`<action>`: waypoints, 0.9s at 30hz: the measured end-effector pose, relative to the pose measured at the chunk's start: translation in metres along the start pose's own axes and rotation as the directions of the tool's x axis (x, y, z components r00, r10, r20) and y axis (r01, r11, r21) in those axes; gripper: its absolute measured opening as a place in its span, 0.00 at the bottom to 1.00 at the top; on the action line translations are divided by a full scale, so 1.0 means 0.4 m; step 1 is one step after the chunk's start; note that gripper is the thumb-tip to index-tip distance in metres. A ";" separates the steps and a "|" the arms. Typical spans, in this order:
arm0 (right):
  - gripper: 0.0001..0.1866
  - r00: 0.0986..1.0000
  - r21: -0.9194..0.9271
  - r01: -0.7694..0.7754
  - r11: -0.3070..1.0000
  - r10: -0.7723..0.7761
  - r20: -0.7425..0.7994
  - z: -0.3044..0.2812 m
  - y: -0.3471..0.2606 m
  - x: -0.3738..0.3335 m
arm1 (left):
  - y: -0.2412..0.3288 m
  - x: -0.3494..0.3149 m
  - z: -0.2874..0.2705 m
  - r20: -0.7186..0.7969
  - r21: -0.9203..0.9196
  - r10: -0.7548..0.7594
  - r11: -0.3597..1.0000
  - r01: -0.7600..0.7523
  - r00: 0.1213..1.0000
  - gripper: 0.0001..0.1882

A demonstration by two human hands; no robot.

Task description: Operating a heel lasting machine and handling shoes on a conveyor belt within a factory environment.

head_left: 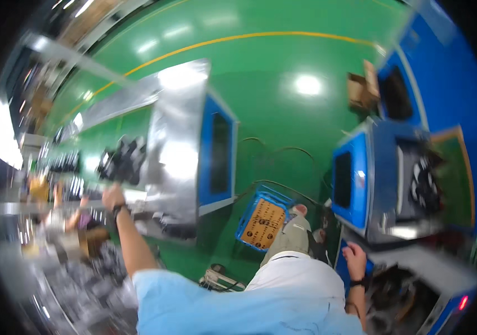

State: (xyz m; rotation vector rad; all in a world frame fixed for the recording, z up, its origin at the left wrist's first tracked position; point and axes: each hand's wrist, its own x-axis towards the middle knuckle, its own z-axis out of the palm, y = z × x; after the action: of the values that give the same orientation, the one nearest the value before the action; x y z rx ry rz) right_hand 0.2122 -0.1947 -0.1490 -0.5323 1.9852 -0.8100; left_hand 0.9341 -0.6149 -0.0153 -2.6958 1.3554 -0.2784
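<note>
My left hand (113, 196) reaches out to the left, beside a shiny metal chute or bench (177, 123) and just below a clump of dark parts (124, 160). Motion smears its fingers, so what it may hold does not show. At the lower right, my right hand (354, 261) hangs with loosely curled fingers and nothing visible in them. It is close to a blue-and-grey machine (352, 177); I cannot tell whether they touch.
Between the machines stands a blue crate (245, 228) with printed cardboard (263, 223), beside my legs. Hoses (294, 149) run over the green floor (272, 84). A co-worker (60, 219) is at the left, near bagged parts (82, 285). A cardboard box (358, 92) sits at the far right.
</note>
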 end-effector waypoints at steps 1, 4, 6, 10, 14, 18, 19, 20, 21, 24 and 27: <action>0.17 0.998 -0.018 -0.011 1.000 0.009 -0.069 0.012 -0.030 -0.030 | 0.107 -0.061 0.006 0.006 -0.236 -0.177 0.956 0.174 0.984 0.18; 0.18 0.978 -0.260 -0.086 0.962 0.032 -0.206 0.070 0.140 -0.043 | 0.154 -0.177 0.239 -0.180 -0.247 0.538 0.786 -0.567 0.824 0.16; 0.20 0.970 -0.359 -0.191 0.914 0.118 -0.215 0.070 0.327 -0.110 | 0.379 -0.446 0.361 0.343 -0.375 0.714 0.699 -0.608 0.610 0.17; 0.22 0.886 -0.279 -0.449 0.849 0.463 -0.015 0.069 0.489 -0.327 | 0.578 -0.936 0.420 0.276 -0.606 0.896 -0.118 -0.787 -0.347 0.19; 0.19 0.856 -0.228 -0.505 0.832 0.450 -0.253 0.097 0.559 -0.524 | 0.679 -1.256 0.584 0.379 -0.378 0.672 -0.515 -0.769 -0.636 0.17; 0.18 0.951 -0.443 -0.249 0.861 0.305 0.057 0.145 0.641 -0.691 | 0.703 -1.335 0.778 0.427 -0.263 0.608 -0.625 -0.735 -0.669 0.15; 0.17 0.867 -0.198 -0.470 0.860 0.492 0.078 0.091 0.482 -0.696 | 0.701 -1.336 0.794 0.479 -0.240 0.605 -0.607 -0.757 -0.636 0.16; 0.18 0.827 -0.068 -0.539 0.839 0.543 0.145 0.074 0.483 -0.747 | 0.707 -1.377 0.806 0.499 -0.229 0.590 -0.617 -0.753 -0.635 0.16; 0.19 0.796 -0.106 -0.567 0.817 0.577 0.184 0.097 0.580 -0.793 | 0.711 -1.404 0.814 0.516 -0.216 0.584 -0.620 -0.755 -0.627 0.17; 0.17 0.806 -0.057 -0.570 0.820 0.571 0.157 0.090 0.714 -0.872 | 0.713 -1.443 0.862 0.567 -0.177 0.589 -0.596 -0.783 -0.576 0.19; 0.10 0.990 -0.106 -0.143 0.984 0.142 -0.010 0.045 0.843 -0.922 | 0.714 -1.469 0.862 0.605 -0.138 0.598 -0.572 -0.809 -0.526 0.20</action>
State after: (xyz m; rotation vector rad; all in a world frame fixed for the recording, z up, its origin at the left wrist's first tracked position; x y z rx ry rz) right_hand 0.3961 0.2689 -0.1842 -0.4442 2.0512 -0.6199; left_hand 0.4404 -0.3068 -0.4704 0.0158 2.2660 0.1959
